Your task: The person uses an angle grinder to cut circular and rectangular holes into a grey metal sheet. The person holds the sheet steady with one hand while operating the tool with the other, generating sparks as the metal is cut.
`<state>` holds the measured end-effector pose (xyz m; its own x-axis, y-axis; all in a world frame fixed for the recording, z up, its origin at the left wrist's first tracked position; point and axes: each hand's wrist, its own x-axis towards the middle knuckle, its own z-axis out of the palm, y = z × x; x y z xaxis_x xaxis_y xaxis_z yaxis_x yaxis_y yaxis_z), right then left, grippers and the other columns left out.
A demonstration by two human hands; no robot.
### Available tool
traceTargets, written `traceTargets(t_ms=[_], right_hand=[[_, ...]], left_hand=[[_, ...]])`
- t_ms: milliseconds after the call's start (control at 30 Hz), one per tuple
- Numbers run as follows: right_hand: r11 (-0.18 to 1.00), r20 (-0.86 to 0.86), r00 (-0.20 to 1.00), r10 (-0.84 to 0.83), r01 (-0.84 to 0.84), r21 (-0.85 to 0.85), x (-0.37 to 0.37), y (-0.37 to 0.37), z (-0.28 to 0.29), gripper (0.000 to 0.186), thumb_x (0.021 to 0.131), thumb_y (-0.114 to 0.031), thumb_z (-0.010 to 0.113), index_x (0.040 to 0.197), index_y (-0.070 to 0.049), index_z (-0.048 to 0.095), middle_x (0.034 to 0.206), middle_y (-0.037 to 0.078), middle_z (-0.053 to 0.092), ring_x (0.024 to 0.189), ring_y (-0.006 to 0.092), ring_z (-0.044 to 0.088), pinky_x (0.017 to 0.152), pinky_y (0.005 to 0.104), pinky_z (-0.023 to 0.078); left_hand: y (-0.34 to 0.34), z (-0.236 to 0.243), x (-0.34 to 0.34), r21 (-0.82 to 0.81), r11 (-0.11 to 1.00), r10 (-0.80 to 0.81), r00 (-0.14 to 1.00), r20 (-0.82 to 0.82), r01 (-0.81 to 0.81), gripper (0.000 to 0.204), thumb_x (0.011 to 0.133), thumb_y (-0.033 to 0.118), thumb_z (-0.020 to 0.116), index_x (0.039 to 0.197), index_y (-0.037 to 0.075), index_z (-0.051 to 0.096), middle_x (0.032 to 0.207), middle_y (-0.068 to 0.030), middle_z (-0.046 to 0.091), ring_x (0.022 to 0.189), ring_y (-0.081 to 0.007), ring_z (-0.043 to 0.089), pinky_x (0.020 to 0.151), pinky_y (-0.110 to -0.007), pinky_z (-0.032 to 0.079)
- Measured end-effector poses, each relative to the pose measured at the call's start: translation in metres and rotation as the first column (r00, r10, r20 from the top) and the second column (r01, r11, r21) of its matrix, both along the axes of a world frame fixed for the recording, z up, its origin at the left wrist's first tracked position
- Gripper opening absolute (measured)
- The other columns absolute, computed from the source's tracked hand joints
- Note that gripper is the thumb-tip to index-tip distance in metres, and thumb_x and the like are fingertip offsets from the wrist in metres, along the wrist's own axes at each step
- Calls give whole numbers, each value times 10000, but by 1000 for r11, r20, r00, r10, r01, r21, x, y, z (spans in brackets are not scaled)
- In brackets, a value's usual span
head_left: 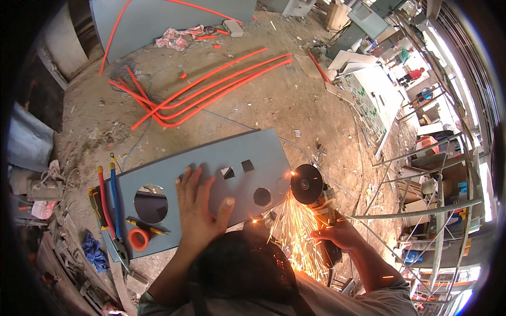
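The right hand (pixel 340 233) is wrapped around an angle grinder (pixel 321 204), its disc (pixel 305 184) at 11 o'clock, by the grey panel's (pixel 240 199) 3 o'clock edge, amid sparks (pixel 298 237). The left hand (pixel 203 208), spread wide, rests on the panel, holding nothing; an orange ring (pixel 138 239) lies at its 8 o'clock, orange tubes (pixel 211 99) at 12.

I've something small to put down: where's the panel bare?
Bare on the gray panel: between the left hand and small round cutout, and between the large round cutout and the far edge. Crowded: left end, with red and blue handles and orange ring; right end, beside the grinder and sparks.
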<state>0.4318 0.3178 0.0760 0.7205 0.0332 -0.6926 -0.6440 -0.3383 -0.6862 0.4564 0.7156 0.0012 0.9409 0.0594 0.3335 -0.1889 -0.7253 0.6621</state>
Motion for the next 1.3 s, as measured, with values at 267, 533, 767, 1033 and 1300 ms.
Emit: traceTargets(t_ms=[267, 533, 767, 1033, 1300], right_hand=[[998, 58, 998, -11, 7, 66, 4, -3, 2, 677, 874, -4, 910, 1485, -56, 623, 1197, 21, 708, 1058, 136, 667, 892, 350, 587], [992, -27, 999, 35, -38, -120, 24, 0, 18, 715, 834, -45, 947, 1464, -38, 611, 1151, 34, 722, 957, 146, 700, 832, 354, 600], [991, 70, 991, 114, -108, -76, 36, -14, 32, 679, 841, -61, 930, 1426, -6, 590, 1061, 71, 699, 872, 187, 729, 769, 372, 625], [978, 61, 981, 183, -176, -110, 45, -19, 26, 727, 846, -84, 937, 1461, 17, 563, 1074, 94, 717, 892, 203, 747, 792, 372, 633], [965, 32, 974, 223, -217, -145, 51, -18, 31, 721, 843, -86, 923, 1462, 13, 567, 1079, 103, 722, 890, 212, 753, 801, 381, 633]], left_hand=[[-1, 0, -1, -39, 999, 6, 1000, 1, -6, 684, 1032, 540, 733, 1414, -22, 655, 1611, -325, 493, 1581, -558, 380, 1305, -740, 219], [-1, -1, -1, 2, 1000, 18, 1000, 12, -18, 682, 1021, 537, 747, 1411, -16, 661, 1607, -315, 501, 1587, -547, 380, 1309, -739, 217], [-2, 1, -2, 7, 1000, 16, 1000, 0, -16, 650, 1013, 507, 757, 1393, -15, 679, 1608, -288, 508, 1589, -530, 384, 1323, -720, 209], [-4, 4, -2, 6, 1000, 20, 1000, -16, -20, 651, 1018, 502, 753, 1394, -23, 670, 1606, -304, 501, 1588, -538, 377, 1325, -712, 204], [-5, 8, -3, 0, 1000, 32, 999, -24, -32, 645, 1020, 488, 754, 1406, -20, 657, 1610, -311, 499, 1594, -542, 369, 1330, -710, 201]])
